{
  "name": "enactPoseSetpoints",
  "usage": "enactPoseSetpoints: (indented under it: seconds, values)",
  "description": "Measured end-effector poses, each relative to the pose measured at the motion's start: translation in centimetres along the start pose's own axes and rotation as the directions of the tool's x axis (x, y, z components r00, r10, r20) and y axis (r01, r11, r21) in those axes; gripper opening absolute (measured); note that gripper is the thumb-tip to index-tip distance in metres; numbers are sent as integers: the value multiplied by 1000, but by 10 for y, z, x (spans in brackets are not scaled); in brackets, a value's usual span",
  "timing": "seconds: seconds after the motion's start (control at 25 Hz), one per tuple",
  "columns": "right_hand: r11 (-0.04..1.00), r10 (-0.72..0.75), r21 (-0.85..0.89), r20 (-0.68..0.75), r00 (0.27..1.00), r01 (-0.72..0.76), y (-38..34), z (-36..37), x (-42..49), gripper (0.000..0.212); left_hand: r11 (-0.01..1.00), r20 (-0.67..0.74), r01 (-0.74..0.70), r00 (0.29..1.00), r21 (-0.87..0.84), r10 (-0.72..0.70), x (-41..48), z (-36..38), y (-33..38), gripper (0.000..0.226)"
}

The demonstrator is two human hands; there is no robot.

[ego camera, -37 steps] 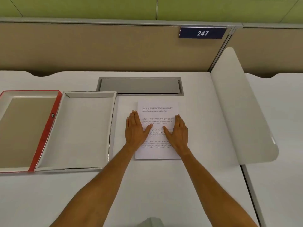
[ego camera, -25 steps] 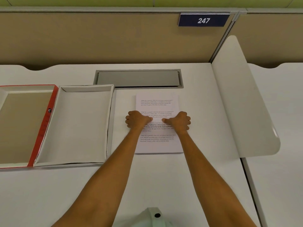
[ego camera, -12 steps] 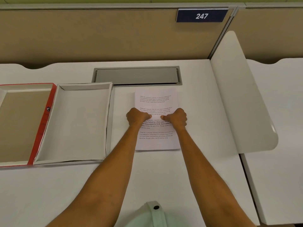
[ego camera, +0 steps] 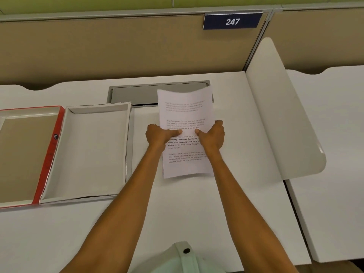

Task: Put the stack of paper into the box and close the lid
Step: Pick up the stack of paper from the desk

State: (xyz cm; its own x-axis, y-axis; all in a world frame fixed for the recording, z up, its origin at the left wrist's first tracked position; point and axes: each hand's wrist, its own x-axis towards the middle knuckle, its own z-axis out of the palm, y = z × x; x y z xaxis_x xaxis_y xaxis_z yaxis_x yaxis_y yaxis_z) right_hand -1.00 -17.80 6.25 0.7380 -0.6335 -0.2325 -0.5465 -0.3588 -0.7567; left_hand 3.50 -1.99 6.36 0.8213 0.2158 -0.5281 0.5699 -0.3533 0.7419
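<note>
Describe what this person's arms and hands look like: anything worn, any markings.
Both arms are bare from the lower edge of the view to the fingers: no sleeves show. The left hand and the right hand wear no gloves, and no watch, bracelet or ring shows on the sides facing the camera. No marks or tattoos show on either forearm. The palms and inner wrists face away, so those cannot be checked.

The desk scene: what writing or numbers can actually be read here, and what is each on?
"247": white digits on the dark blue sign fixed to the partition.
Stack of paper, held by the left hand and right hand: paragraphs of print, mostly too small and blurred; in the bold lines only "by a slower pace" and "strong community bonds" come through.
Red spine of the box: a small round dark mark, not readable.
</note>
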Motion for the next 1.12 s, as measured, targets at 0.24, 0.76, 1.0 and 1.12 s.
enactPoseSetpoints:
  seconds: [0.24, 0.76, 1.0, 1.12]
  values:
    - [923, -157, 330, -140, 978, 196, -21, -20, -10, 46, 904, -144, -353, 934, -241, 326, -34, -10, 18, 55]
    - [807, -262, 520, -112, 958, 282, 11, -13, -29, 52, 742, -275, -555, 831, -375, 483, -47, -4, -26, 59]
    - [814, -306, 517, -8, 952, 266, 15, -20, -20, 76, 789, -173, -530, 847, -311, 502, -26, -13, -32, 85]
    - [806, -307, 537, 21, 952, 248, 20, -19, -18, 85, 796, -139, -519, 854, -312, 502, -20, -16, -31, 91]
